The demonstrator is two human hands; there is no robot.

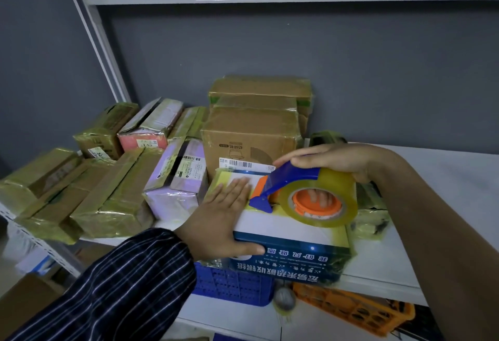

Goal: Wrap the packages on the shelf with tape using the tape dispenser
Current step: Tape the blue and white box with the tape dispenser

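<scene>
Where white shelf (445,178) meets grey wall (270,57), left fingers (237,186) lie flat on box (283,230), right fingers (310,155) clasp dispenser (291,178).

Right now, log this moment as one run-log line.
step: taping blue-and-white box | left hand: pressed flat on box top | right hand: grips tape dispenser on box | shelf: taped packages at left
</scene>
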